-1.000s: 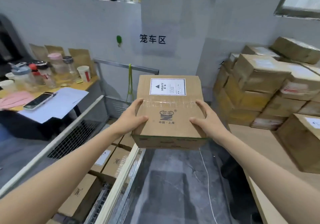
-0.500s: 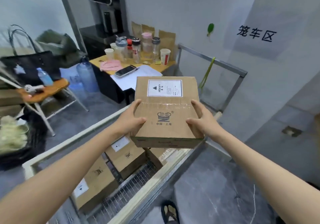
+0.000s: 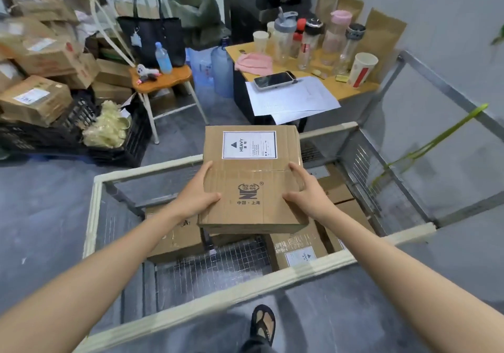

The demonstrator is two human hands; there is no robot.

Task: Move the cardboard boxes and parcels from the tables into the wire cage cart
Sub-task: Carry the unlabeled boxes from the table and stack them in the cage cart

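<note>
Cardboard box point(image 3: 252, 181) above wire cage cart point(image 3: 311, 267)

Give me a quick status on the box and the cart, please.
Left hand and right hand grip the box. Box over the cart, not yet down. Other boxes inside; bare mesh near front.

The box point(image 3: 252, 178) now hangs over the cart point(image 3: 92, 211).

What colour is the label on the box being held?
White with dark border and print. The label is on top of the cardboard box; head view shows it.
</note>
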